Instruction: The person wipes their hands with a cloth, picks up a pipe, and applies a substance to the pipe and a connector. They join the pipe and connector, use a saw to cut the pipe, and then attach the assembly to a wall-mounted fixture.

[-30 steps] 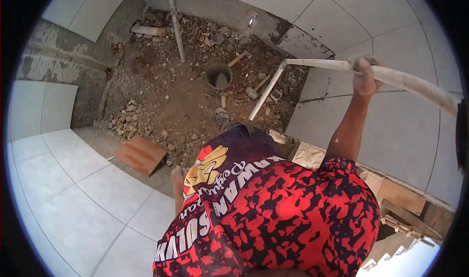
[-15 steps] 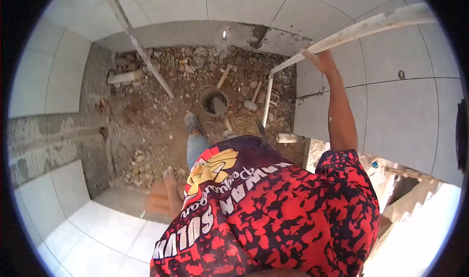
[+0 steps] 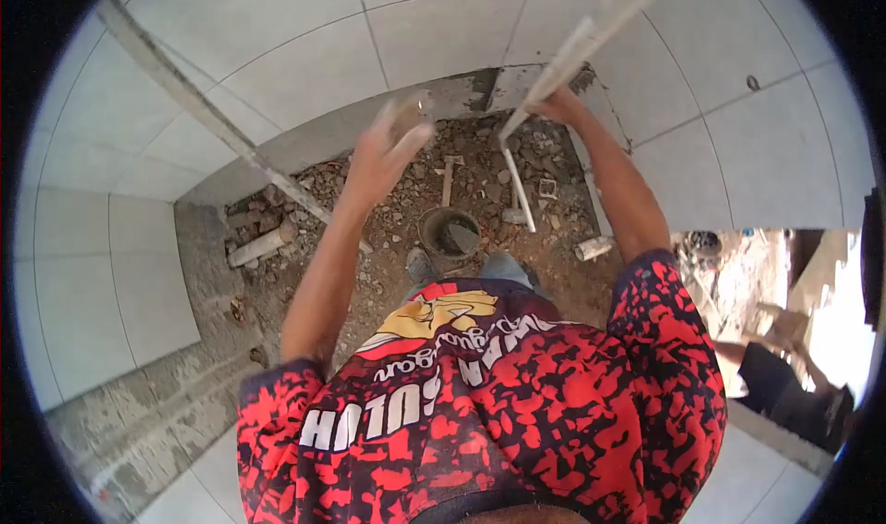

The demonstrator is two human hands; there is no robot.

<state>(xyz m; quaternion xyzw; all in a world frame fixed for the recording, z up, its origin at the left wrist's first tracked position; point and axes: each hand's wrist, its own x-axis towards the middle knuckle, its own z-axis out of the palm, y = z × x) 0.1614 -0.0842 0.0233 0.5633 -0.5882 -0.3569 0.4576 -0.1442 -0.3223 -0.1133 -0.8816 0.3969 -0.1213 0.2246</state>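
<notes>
My right hand (image 3: 561,108) is closed around a long pale pole (image 3: 604,35) that slants up along the tiled wall. Below that hand a thinner white strip (image 3: 520,187) hangs down over the rubble, meeting the pole at a corner. My left hand (image 3: 388,159) is raised in front of the lower wall, blurred, its thumb and fingers apart with nothing clearly held. Behind it runs the bare grey band (image 3: 341,122) under the tiles. A round bucket (image 3: 429,233) stands near my feet with a grey trowel-like blade (image 3: 460,238) in it.
A hammer (image 3: 448,180) lies on the rubble floor (image 3: 360,284). A second pole (image 3: 185,85) leans at the left. A short pale pipe (image 3: 263,245) and another piece (image 3: 593,247) lie at the sides. Another person (image 3: 784,385) in dark clothing is beyond the opening at right.
My left hand has risen from low at the left to the lower wall ahead. My right hand stays on the pole, and my view has turned and shifted.
</notes>
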